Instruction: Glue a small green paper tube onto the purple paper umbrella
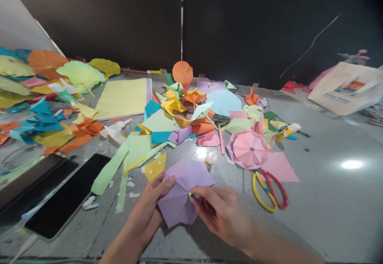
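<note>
A folded purple paper umbrella top (179, 208) is held over the near edge of the table. My left hand (152, 200) grips its left side, thumb on top and fingers beneath. At the paper's centre, my right hand (217, 210) pinches a small green piece (192, 195) between thumb and forefinger; its exact kind is too small to tell. Just beyond the paper stands a small glue bottle (210, 158), partly hidden. A pink paper umbrella (250, 150) lies to the right, past my right hand, with scissors (269, 190) with yellow and red handles nearer me.
Colourful paper scraps (161, 122) spread across the middle. A phone (70, 194) lies at the left, beside white earbuds (89, 203). Yellow paper sheets (124, 96) and finished umbrellas (80, 74) lie behind. A glue stick (287, 132) and white bag (344, 88) are at the right.
</note>
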Demonstrator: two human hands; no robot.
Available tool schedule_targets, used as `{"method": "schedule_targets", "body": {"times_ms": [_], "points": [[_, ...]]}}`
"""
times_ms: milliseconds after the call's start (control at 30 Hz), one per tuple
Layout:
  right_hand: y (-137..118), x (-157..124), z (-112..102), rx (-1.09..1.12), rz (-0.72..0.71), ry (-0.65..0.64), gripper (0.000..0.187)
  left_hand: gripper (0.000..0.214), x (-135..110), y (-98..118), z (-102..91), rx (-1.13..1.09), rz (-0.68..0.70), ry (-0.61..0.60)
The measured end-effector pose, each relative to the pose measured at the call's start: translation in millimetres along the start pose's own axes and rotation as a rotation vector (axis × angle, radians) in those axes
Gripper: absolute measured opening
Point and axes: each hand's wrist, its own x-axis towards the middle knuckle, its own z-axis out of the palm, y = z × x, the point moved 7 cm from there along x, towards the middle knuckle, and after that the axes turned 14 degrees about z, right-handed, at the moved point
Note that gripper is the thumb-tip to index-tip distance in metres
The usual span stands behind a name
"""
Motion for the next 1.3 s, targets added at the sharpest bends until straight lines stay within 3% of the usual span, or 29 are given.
{"method": "schedule_targets", "body": {"times_ms": [333,567,800,1133,1300], "points": [[5.4,0.2,3.3,0.039,0.042,-0.041,0.014,0.035,1.6,-2.5,-2.3,-0.016,-0.013,-0.004],[7.7,1.0,-3.1,0.034,0.106,0.019,0.025,0.043,0.4,-2.2,-7.3,-0.076,-0.031,0.147],[1.0,-2.3,-4.0,0.033,0.023,0.065,0.019,0.038,0.4,0.2,-4.3,-0.075,-0.024,0.142],[-0.9,-2.6,1.4,0.077,-0.022,-0.012,0.019,0.037,2.0,1.1,0.3,-0.079,0.02,0.05],[-0.4,-4.2,4.2,0.065,-0.009,-0.027,0.018,0.036,1.6,0.7,-2.6,-0.077,0.021,0.08]]}}
